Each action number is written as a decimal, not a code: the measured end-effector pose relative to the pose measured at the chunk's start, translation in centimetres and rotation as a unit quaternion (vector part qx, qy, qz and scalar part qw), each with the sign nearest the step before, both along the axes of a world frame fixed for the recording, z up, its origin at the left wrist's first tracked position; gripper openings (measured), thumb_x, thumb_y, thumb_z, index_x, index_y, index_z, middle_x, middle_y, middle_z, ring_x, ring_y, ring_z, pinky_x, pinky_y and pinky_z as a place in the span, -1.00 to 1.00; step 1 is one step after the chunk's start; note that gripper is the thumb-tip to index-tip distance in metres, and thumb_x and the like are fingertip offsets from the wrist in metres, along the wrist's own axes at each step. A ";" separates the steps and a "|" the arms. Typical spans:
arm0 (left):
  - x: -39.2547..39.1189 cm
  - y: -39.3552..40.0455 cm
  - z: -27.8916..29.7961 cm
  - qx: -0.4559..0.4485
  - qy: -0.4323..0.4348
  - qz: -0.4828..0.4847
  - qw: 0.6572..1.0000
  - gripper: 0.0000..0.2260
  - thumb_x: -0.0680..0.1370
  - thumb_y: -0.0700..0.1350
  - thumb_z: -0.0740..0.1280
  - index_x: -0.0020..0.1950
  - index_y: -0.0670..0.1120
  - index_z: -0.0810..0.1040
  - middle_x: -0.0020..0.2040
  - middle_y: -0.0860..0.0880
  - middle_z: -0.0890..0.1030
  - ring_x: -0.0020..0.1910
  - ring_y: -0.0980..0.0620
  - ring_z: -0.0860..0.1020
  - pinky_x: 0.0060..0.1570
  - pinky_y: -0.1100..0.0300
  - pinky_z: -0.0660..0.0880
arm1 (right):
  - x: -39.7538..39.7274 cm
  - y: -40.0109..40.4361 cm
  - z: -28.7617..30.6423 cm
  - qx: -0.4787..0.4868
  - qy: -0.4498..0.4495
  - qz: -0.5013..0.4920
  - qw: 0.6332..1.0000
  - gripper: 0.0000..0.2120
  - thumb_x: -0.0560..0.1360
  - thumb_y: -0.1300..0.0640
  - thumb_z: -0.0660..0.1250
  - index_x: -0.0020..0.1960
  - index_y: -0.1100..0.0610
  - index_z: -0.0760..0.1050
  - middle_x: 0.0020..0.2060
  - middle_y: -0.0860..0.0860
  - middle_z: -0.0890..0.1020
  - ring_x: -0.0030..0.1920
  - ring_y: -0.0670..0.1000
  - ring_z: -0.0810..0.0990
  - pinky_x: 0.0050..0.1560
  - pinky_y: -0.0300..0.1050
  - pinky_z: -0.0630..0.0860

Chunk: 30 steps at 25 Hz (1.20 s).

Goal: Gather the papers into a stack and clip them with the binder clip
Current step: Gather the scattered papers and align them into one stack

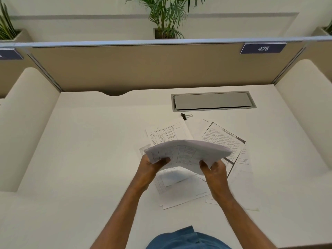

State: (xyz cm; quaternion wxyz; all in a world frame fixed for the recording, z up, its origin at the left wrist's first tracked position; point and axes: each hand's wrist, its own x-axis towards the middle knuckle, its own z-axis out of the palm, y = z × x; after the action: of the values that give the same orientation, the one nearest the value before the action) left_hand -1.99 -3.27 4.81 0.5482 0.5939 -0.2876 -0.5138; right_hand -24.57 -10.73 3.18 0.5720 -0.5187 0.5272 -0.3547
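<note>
A bowed bundle of printed papers [186, 151] is lifted above the white desk [89, 150]. My left hand [152, 166] grips its near left edge and my right hand [214, 168] grips its near right corner. Beneath and around the bundle, several loose sheets [181, 189] lie scattered on the desk, some overlapping, partly hidden by the bundle and my arms. A text page with dark copy edges [224, 139] lies to the right. A small black binder clip [185, 116] with silver handles rests on the desk beyond the papers, untouched.
A grey metal cable hatch [213, 101] is set into the desk behind the clip. A tan partition [143, 67] closes the back, with cream side dividers left and right. A label reading 475 [263, 48] hangs top right. Potted plants stand beyond the partition.
</note>
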 end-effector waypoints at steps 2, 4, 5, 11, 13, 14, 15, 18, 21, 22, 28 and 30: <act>-0.1 0.3 -0.6 0.013 0.002 -0.010 1.000 -0.63 0.55 -0.23 0.47 0.32 0.00 0.58 0.20 -0.08 0.68 0.21 -0.01 0.63 0.15 0.06 0.64 | -0.1 0.4 -0.8 0.011 0.040 0.021 0.999 -0.61 0.57 0.29 0.39 0.36 0.12 0.45 0.11 0.02 0.66 0.18 0.02 0.63 0.02 -0.29 0.59; -0.6 0.4 -1.8 0.044 0.003 -0.005 0.999 -0.68 0.56 -0.20 0.46 0.30 0.02 0.61 0.19 -0.04 0.70 0.23 -0.03 0.62 0.20 0.04 0.62 | 0.1 0.7 -1.9 0.026 0.088 0.057 0.994 -0.66 0.61 0.22 0.35 0.35 0.01 0.44 0.13 -0.03 0.65 0.21 0.03 0.60 0.07 -0.25 0.55; -0.8 0.4 -2.2 0.056 0.005 0.007 0.998 -0.71 0.57 -0.19 0.45 0.27 0.02 0.63 0.17 -0.01 0.72 0.23 -0.03 0.63 0.19 0.08 0.62 | 0.2 0.8 -2.4 0.026 0.102 0.067 0.992 -0.69 0.63 0.18 0.31 0.35 -0.01 0.44 0.15 -0.04 0.64 0.22 0.03 0.60 0.12 -0.21 0.55; -1.1 -0.4 -3.6 0.099 -0.013 0.095 0.990 -0.81 0.62 -0.11 0.40 0.23 0.00 0.64 0.04 0.03 0.76 0.01 0.05 0.73 -0.07 0.17 0.67 | 0.1 -0.7 -2.0 0.023 0.130 0.098 0.986 -0.83 0.65 0.08 0.29 0.23 0.01 0.54 0.06 -0.09 0.69 0.07 -0.04 0.69 -0.13 -0.26 0.61; -0.9 -0.6 -5.1 0.127 -0.017 0.108 0.986 -0.72 0.61 -0.09 0.42 0.32 0.03 0.58 0.21 0.00 0.69 0.20 -0.03 0.67 0.12 0.02 0.65 | 0.5 -1.9 -2.4 0.025 0.159 0.105 0.981 -0.87 0.64 0.08 0.32 0.16 0.04 0.57 0.03 -0.07 0.69 0.06 0.01 0.69 -0.06 -0.14 0.63; -0.9 -0.9 -5.6 0.152 -0.046 0.113 0.981 -0.65 0.59 -0.07 0.43 0.37 0.07 0.54 0.36 -0.02 0.60 0.37 -0.10 0.56 0.27 -0.07 0.58 | 0.7 -2.6 -3.0 0.012 0.186 0.097 0.978 -0.86 0.62 0.09 0.34 0.16 0.06 0.57 0.07 -0.03 0.66 0.10 0.05 0.66 0.04 -0.05 0.63; -1.0 -1.1 -6.2 0.187 -0.085 0.114 0.972 -0.61 0.58 -0.05 0.42 0.41 0.09 0.51 0.53 -0.03 0.43 0.53 -0.14 0.36 0.42 -0.13 0.45 | 1.0 -3.4 -3.8 -0.003 0.218 0.086 0.972 -0.82 0.61 0.09 0.36 0.19 0.10 0.57 0.16 0.02 0.62 0.18 0.08 0.61 0.18 0.01 0.59; -1.5 -1.6 -5.8 0.278 -0.108 0.135 0.945 -0.64 0.62 -0.12 0.38 0.41 0.00 0.51 0.69 0.00 -0.03 0.64 -0.13 -0.03 0.53 -0.08 0.21 | 1.9 -5.1 -5.9 0.006 0.304 0.091 0.948 -0.69 0.61 0.10 0.37 0.32 0.16 0.54 0.50 0.12 0.37 0.51 0.17 0.30 0.47 0.06 0.32; -1.3 -1.9 -6.8 0.288 -0.066 0.154 0.943 -0.64 0.57 -0.09 0.43 0.36 0.07 0.56 0.65 -0.04 0.16 0.57 -0.16 0.22 0.44 -0.06 0.38 | 2.3 -5.1 -7.4 0.027 0.333 0.103 0.937 -0.64 0.58 0.14 0.39 0.36 0.16 0.50 0.48 0.14 0.39 0.47 0.21 0.31 0.43 0.08 0.36; -1.0 -2.0 -7.4 0.271 -0.043 0.152 0.950 -0.67 0.53 -0.08 0.45 0.27 0.16 0.60 0.58 -0.06 0.33 0.47 -0.14 0.40 0.37 -0.07 0.48 | 2.3 -4.9 -7.7 0.020 0.329 0.097 0.939 -0.63 0.55 0.18 0.42 0.34 0.16 0.50 0.38 0.13 0.47 0.39 0.20 0.39 0.36 0.08 0.43; -0.4 -1.4 -7.3 0.198 0.098 0.157 0.963 -0.65 0.63 -0.28 0.33 0.39 -0.05 0.49 0.25 -0.06 0.67 0.15 -0.03 0.67 -0.06 0.09 0.63 | 2.4 -4.4 -7.9 0.079 0.244 0.069 0.964 -0.50 0.53 0.36 0.36 0.40 0.05 0.35 0.23 0.02 0.56 0.21 0.09 0.57 0.17 -0.02 0.56; -0.6 -1.2 -7.7 0.204 0.106 0.165 0.959 -0.55 0.63 -0.27 0.34 0.50 -0.08 0.36 0.31 -0.08 0.62 0.16 -0.04 0.65 -0.06 0.07 0.63 | 2.4 -4.1 -7.7 0.106 0.225 0.088 0.965 -0.53 0.58 0.31 0.35 0.44 0.07 0.36 0.21 -0.02 0.55 0.18 0.05 0.56 0.16 -0.09 0.50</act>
State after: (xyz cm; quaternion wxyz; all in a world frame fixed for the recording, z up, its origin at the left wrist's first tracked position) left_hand -2.56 -4.51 -2.88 0.5197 0.6746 -0.0147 -0.5241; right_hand -22.16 -14.85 -4.54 0.5197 -0.5657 0.6290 -0.1192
